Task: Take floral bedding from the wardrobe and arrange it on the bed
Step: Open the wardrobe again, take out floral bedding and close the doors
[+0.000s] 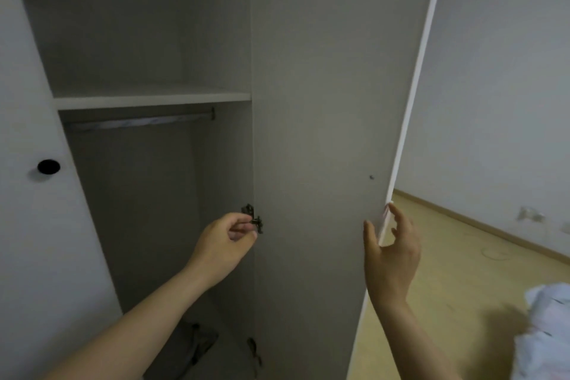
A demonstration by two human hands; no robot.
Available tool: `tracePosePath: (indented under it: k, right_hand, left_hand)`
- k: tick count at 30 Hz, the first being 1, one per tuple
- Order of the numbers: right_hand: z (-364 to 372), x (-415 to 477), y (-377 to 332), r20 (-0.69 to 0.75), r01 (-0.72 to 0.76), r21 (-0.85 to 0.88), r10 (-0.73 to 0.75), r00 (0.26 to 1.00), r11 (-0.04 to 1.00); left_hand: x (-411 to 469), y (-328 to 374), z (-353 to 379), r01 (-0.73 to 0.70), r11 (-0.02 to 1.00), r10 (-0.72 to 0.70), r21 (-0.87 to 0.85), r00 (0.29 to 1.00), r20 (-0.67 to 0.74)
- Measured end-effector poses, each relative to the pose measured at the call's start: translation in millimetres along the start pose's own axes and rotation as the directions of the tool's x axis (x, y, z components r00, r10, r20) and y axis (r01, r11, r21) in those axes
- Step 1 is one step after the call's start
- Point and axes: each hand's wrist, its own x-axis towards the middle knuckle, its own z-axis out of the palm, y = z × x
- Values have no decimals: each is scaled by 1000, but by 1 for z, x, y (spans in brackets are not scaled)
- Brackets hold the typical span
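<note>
The left hand point(228, 236) reaches into the open wardrobe point(148, 40), its fingers curled loosely inward and the fingertips just at the middle hinge point(255, 220) on the inner edge of the open door point(311, 133); whether it pinches the hinge or only touches it cannot be told. The right hand point(390, 251) is spread at the door's outer edge, thumb on the inner face and fingers bent around the white edge strip, in a light hold rather than a firm clasp.

Two hands show, both bare to the forearm. Two hinges show fully on the door, the middle one and a lower hinge point(253, 348) near the wardrobe's bottom; a dark bit of hardware also sits at the top edge of the view. One small screw point(371, 177) sits on the door's inner face near its outer edge.

Inside there is one shelf point(151, 99) with one hanging rail point(138, 122) just under it. A dark crumpled cloth point(197, 345) lies at the bottom. One closed door point(27, 133) to the left carries one round black knob point(48, 166).

The pale, faintly patterned bedding point(549, 333) lies at the lower right corner of the view, over the wooden floor point(456, 256). No writing is readable.
</note>
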Motion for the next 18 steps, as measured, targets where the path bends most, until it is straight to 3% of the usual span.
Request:
tracePosePath:
  k: [2,4,8,12,18]
  right_hand:
    - [6,-13,-17,-4,102,31,-102,995,994]
    - [16,-25,-35,140,118,97,-131,981,988]
    - [61,-52,-67,441,89,188,-165,882,978]
    - [112,-79,-105,562,77,283,-231,794,956]
    - [170,-108,-158,663,72,390,-334,670,918]
  left_hand:
    - [-2,-5,-8,-5,1000,5,-3,1000,-1]
    - [-5,-10,-19,-2,1000,2,3,1000,-8]
    - [-15,-26,-64,22,1000,-22,2,995,-98]
    - [-26,-45,-127,98,995,-87,33,966,-242]
    - [-30,-56,-203,142,982,-70,126,889,-453]
